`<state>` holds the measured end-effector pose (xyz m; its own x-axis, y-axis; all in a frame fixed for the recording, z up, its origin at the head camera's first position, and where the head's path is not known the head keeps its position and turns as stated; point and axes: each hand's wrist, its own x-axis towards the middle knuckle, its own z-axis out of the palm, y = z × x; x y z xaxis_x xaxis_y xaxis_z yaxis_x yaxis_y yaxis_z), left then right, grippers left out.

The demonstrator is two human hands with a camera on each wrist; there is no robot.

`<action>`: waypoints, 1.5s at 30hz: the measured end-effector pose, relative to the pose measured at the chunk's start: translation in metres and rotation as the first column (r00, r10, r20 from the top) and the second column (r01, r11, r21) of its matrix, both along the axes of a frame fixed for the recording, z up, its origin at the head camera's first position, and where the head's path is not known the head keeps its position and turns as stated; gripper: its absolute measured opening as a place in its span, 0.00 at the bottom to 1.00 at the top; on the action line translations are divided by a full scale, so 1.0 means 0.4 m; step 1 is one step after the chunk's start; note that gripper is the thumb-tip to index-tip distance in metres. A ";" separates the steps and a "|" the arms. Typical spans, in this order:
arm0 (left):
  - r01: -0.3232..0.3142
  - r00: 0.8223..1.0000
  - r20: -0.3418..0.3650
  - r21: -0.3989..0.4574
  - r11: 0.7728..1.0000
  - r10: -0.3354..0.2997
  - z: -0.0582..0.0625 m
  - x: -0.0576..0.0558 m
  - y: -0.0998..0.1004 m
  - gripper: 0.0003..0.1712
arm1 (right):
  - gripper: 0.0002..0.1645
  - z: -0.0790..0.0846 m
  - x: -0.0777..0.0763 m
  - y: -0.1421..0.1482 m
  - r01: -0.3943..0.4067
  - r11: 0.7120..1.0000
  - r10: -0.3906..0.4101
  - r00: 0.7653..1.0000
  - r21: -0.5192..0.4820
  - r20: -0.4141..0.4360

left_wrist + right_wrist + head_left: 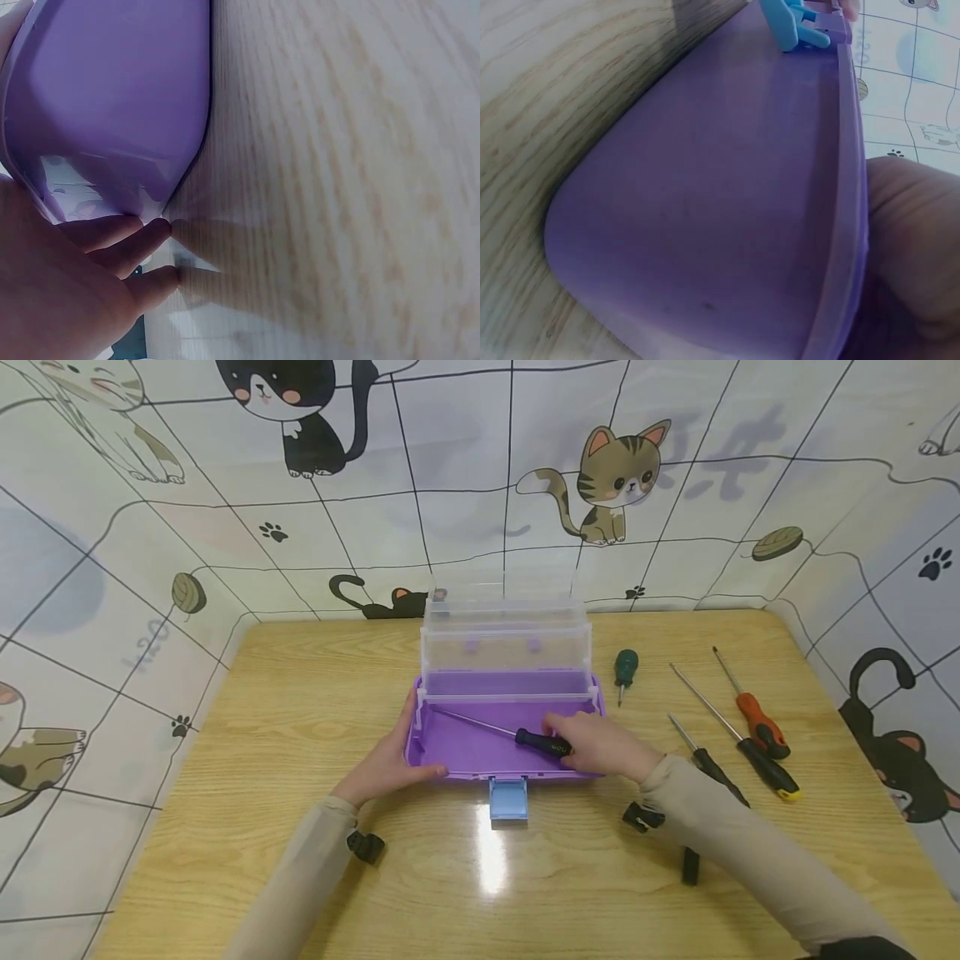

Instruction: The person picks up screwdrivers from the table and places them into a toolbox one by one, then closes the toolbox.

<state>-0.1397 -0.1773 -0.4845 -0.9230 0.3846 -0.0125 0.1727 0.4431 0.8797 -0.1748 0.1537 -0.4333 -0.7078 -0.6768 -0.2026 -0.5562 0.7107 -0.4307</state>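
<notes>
A purple toolbox [465,752] stands on the table, its clear lid [506,647] raised at the back and its blue latch [508,799] hanging at the front. My left hand [390,764] rests against the left end of the box, thumb along the front rim. In the left wrist view its fingers [131,247] lie fairly straight along the purple wall. Inside the box, my right hand [596,742] holds a black-handled screwdriver [536,742] by its handle end. The shaft points toward the back left corner. From the right wrist, the box's front wall hides the screwdriver.
Right of the box lie a short green screwdriver [626,668], an orange-and-black screwdriver [757,722], a black-and-yellow one [768,768] and another black one [716,770]. My right forearm passes over part of a black object [691,867]. Cat-patterned cloth [465,527] stands behind the table.
</notes>
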 end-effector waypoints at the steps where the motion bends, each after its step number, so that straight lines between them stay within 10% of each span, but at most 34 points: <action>1: -0.001 1.000 0.002 -0.002 1.000 0.001 0.000 0.000 0.000 0.76 | 0.20 -0.001 0.000 -0.001 -0.001 1.000 0.001 1.000 0.004 -0.006; 18: -0.005 1.000 0.020 -0.027 1.000 0.005 0.001 0.004 0.000 0.75 | 0.14 -0.007 -0.011 0.041 0.001 0.943 0.040 0.992 -0.332 0.117; 45: -0.016 0.999 0.038 -0.030 0.999 0.017 0.000 0.005 -0.002 0.75 | 0.11 0.020 -0.006 0.098 0.048 0.879 0.009 0.993 -0.474 0.116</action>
